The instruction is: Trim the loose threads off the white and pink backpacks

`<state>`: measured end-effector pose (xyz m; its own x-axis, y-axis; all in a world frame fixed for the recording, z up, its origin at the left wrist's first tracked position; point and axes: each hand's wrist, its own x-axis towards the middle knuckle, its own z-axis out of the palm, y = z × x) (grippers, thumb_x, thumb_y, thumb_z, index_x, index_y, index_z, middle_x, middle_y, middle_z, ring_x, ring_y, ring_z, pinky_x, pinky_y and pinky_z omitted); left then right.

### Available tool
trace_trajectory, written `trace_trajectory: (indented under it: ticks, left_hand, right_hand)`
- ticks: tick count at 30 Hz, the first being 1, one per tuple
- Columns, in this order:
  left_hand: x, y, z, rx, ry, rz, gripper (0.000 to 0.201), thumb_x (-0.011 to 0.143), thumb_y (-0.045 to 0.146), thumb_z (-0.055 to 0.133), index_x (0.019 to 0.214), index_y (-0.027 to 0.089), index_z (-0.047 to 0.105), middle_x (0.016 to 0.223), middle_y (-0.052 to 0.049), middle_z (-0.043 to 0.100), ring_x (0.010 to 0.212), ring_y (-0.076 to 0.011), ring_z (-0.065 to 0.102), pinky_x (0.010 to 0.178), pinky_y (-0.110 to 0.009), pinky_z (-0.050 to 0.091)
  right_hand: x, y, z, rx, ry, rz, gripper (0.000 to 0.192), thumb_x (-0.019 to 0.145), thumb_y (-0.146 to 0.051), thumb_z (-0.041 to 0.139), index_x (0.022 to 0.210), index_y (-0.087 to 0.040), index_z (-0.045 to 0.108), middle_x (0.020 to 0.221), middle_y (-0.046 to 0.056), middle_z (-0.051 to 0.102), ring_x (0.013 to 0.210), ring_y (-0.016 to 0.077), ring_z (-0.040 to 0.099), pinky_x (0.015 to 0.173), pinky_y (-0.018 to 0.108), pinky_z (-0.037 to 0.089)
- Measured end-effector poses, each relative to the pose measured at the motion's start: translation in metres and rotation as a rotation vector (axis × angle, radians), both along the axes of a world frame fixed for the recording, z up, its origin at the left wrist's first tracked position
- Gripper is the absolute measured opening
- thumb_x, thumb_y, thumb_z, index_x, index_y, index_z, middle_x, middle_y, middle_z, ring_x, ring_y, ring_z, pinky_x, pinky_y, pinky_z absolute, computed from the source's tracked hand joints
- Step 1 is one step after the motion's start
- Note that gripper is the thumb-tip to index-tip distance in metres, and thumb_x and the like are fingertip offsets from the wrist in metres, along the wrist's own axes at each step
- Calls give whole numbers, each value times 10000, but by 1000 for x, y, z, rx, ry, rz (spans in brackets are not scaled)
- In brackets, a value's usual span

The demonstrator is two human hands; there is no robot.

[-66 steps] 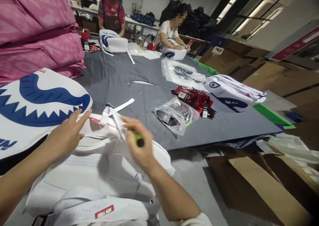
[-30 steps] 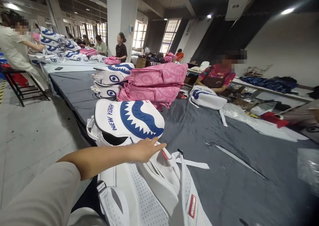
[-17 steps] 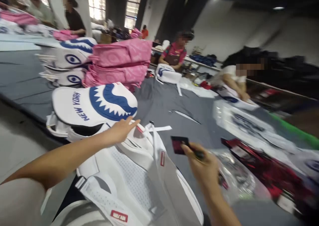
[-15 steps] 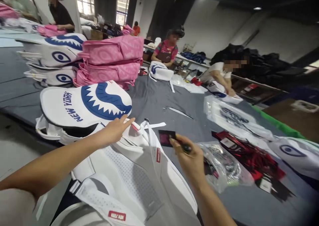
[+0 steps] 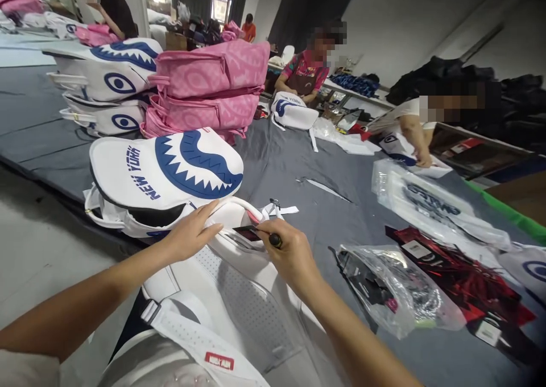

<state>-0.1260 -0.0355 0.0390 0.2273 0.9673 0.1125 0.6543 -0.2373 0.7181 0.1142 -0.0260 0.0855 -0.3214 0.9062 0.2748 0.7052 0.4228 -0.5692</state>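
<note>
A white backpack [image 5: 256,296] lies nearest me, its perforated back panel and straps facing up. My left hand [image 5: 190,231] rests on its top edge by the carry loop, thumb and fingers apart. My right hand [image 5: 292,249] is closed at the other side of the loop, pinching a small dark tag [image 5: 246,231] over the backpack. A dark, round-ended handle [image 5: 275,240] with a yellowish-green ring also sits in that hand; its working end is hidden. Just beyond my left hand is another white backpack [image 5: 170,171] with a blue toothed mouth and "NEW YORK" lettering.
Stacked pink backpacks [image 5: 209,68] and white ones [image 5: 111,85] stand at the back left. On the grey-covered table [image 5: 273,159] lie a clear plastic bag of tags [image 5: 396,290] and red-and-black tags [image 5: 460,279]. Several people work around it.
My right hand has moved left with the dark tag, from beside the backpack to its carry loop. My left hand has drawn back from the loop onto the top edge.
</note>
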Motion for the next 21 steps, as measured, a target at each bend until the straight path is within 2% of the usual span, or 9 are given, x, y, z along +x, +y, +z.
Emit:
trace_trajectory:
  ticks: [5,8,11,15,18,21]
  left_hand:
    - [-9,-16,-10,12,55,-29,837,886,380,619,1583,211,187,1618,-103,328,1463,-267,376,1199,-434,350]
    - [-9,-14,-13,-4,41,-21,844,869,314,639,1579,224,191,1618,-105,327,1466,-270,371,1192,-446,362]
    - [-10,-13,-19,34,28,-27,847,862,292,647,1577,241,196,1612,-104,340,1467,-267,372,1194,-450,358]
    - [-11,-11,-29,77,24,-21,845,869,305,637,1581,257,185,1609,-100,349,1468,-262,373,1198,-450,356]
    - [-10,-10,-31,66,-2,-18,811,883,305,603,1580,264,192,1614,-89,342,1468,-254,375,1199,-447,358]
    - [-9,-11,-27,43,-21,-25,825,851,248,589,1581,266,205,1618,-76,335,1472,-248,367,1207,-449,345]
  right_hand:
    - [-24,6,4,-243,-533,112,316,759,-21,551,868,-236,755,840,26,756,756,186,665,616,262,363]
    - [-39,12,-1,-295,-742,214,333,774,-20,520,900,-212,762,789,59,742,713,191,653,584,271,321]
    - [-49,15,-4,-274,-833,293,310,833,-60,502,941,-196,759,818,91,746,751,212,679,601,277,349]
    - [-52,13,4,-231,-954,346,280,883,-108,508,1035,-166,736,920,143,752,857,268,714,673,301,444]
    - [-55,12,10,-209,-942,229,307,842,-77,529,1078,-150,711,946,143,750,835,266,721,668,303,465]
    - [-63,18,7,-187,-764,168,354,809,-88,551,1109,-190,706,962,101,761,862,249,714,677,290,452]
